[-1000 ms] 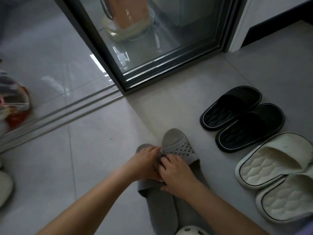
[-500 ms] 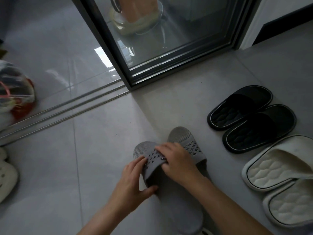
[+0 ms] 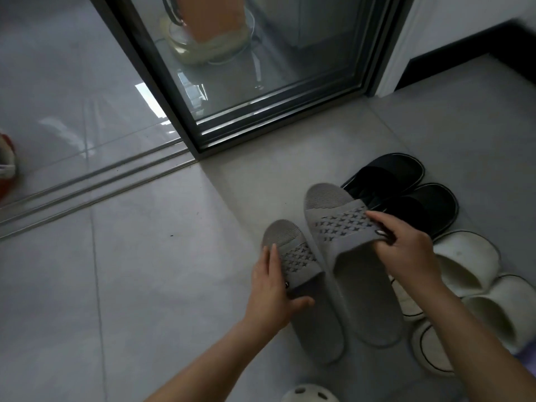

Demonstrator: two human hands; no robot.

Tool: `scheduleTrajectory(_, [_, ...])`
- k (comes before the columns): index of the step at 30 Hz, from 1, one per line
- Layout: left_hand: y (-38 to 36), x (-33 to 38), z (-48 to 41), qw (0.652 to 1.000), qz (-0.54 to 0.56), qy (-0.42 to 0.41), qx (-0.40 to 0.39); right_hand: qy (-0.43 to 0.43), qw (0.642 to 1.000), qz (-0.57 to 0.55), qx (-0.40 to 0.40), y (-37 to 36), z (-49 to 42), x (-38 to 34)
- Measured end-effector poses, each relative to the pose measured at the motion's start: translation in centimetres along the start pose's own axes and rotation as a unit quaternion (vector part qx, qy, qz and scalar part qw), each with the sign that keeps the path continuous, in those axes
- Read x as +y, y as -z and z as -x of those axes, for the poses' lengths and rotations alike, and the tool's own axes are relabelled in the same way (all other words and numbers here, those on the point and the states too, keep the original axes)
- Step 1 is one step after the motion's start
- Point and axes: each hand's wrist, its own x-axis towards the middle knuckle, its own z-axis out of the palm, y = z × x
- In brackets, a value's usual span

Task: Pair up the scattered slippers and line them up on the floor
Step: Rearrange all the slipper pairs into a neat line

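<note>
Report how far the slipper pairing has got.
Done: the black pair and the white pair lie side by side on the floor. In hand: the right hand grips the right grey slipper by its strap; the left hand rests on the left grey slipper. Left: setting the grey pair in line, plus a perforated white slipper at the bottom edge.

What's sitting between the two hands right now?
In the head view, both grey slippers: the left hand rests on the left grey slipper, and the right hand grips the strap of the right grey slipper. Nothing else lies between.
</note>
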Motion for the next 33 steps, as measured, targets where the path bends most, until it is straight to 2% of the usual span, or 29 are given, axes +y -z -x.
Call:
scheduleTrajectory(3, [-1.6,-0.6,0.5,0.995,0.066,0.071,0.028,-0.048,0.999,0.019,-0.008,0.6,0.3,1.8])
scheduleTrajectory(6, [-1.2,-0.4,0.3,0.976,0.166,0.131,0.052,-0.053,0.995,0.067,-0.05,-1.1,1.1,2.3])
scheduleTrajectory(13, [1.3,-2.5,-0.5,0.981,0.145,0.101,0.085,-0.059,0.992,0.066,-0.094,-5.3,2.2,0.9])
scheduleTrajectory(19, [2.4,-4.9,-0.1,0.98,0.126,0.131,0.075,-0.074,0.989,0.005,-0.129,-7.7,3.9,0.0])
scheduleTrajectory(21, [2.2,-4.9,0.0,0.979,0.133,0.137,0.066,-0.05,0.993,0.059,-0.087,-7.7,4.7,-0.1])
scheduleTrajectory(23, [2.0,-4.9,0.2,0.98,0.131,0.13,0.071,0.048,0.992,0.119,0.005,-8.1,6.2,0.1])
scheduleTrajectory(24, [1.9,-4.8,0.3,0.983,0.118,0.119,0.081,0.095,0.987,0.125,0.03,-8.3,7.1,0.2])
scheduleTrajectory(26, [1.9,-4.8,0.0,0.99,0.049,0.082,0.107,0.153,0.98,0.128,0.002,-8.9,8.6,0.1])
scheduleTrajectory(29, [2.0,-4.4,-1.3,0.993,-0.082,-0.015,0.084,0.131,0.976,0.161,-0.064,-10.1,9.3,-0.4])
scheduleTrajectory(31, [2.1,-4.1,-2.3,0.986,-0.15,-0.066,0.041,0.1,0.979,0.159,-0.075,-10.6,8.8,-1.3])
scheduleTrajectory(33, [2.3,-3.9,-3.4,0.98,-0.184,-0.079,0.014,0.088,0.983,0.146,-0.072,-10.8,8.2,-2.0])
